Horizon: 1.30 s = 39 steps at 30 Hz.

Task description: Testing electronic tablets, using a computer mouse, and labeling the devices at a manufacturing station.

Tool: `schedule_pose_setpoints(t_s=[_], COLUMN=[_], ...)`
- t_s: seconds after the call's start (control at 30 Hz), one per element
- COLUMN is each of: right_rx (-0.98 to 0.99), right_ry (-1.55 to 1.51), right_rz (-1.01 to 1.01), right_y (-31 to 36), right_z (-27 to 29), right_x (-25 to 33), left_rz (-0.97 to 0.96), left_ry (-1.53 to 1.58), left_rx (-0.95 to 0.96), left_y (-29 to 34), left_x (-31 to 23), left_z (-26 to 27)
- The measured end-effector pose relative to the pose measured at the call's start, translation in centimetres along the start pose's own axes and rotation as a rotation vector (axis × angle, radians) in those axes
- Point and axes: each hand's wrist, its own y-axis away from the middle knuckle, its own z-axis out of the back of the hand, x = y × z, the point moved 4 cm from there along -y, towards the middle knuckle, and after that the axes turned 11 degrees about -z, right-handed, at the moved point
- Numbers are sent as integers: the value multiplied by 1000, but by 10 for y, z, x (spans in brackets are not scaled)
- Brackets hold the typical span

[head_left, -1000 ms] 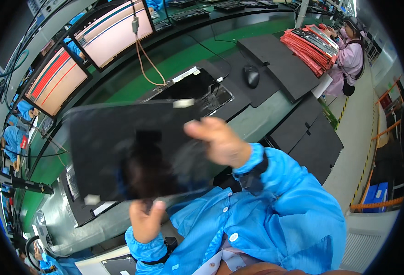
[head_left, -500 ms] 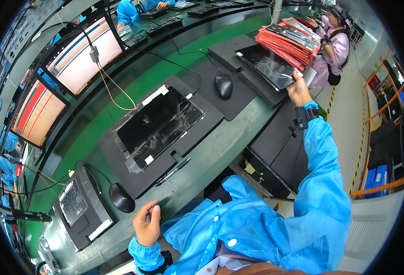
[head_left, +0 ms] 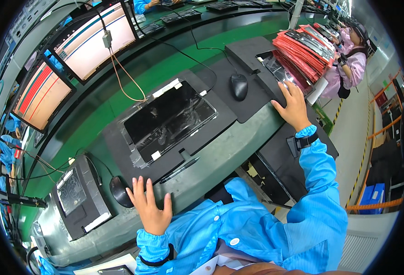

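My right hand [head_left: 295, 107], fingers apart and stretched, is at the edge of a black foam pad on the right. Just beyond its fingertips lies a glossy dark tablet-sized panel [head_left: 275, 68], partly hidden by a stack of red bags [head_left: 305, 52]. My left hand [head_left: 151, 208] spreads its fingers over the bench's front edge, close beside a black mouse [head_left: 120, 191]; whether they touch I cannot tell. Between the hands, a larger dark screen panel [head_left: 170, 120] rests on a black foam mat [head_left: 165, 170], clear film and white tabs around its edges.
A pen [head_left: 179, 170] lies along the mat's front edge. Another black mouse [head_left: 239, 87] sits further right. Two monitors [head_left: 94, 41] stand at the back left, with a cable [head_left: 119, 73] hanging down. A black fixture [head_left: 80, 201] is at left. A person in pink [head_left: 351, 68] works beyond the red stack.
My right hand has let go of the dark panel and drawn back from it. That panel now sits further under the red stack. My left hand has spread its fingers near the mouse.
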Motion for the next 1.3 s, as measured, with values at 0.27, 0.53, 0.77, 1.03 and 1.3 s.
schedule_pose_setpoints(t_s=[0.27,0.53,0.77,1.03,1.3], right_rx=[113,135,202,214,256], right_ry=[98,-428,-691,-726,-664], right_rz=[-149,155,410,331,259], right_y=[6,29,56,65,73], right_z=[6,7,12,2,-6], right_x=[-34,140,268,269,268], left_rz=[48,69,19,7,-16], left_ry=[15,-1,49,51,83], left_rx=[54,46,-11,-16,-51], left_y=[-4,2,4,2,10], left_x=[5,8,10,8,14], left_z=[-2,-3,0,0,0])
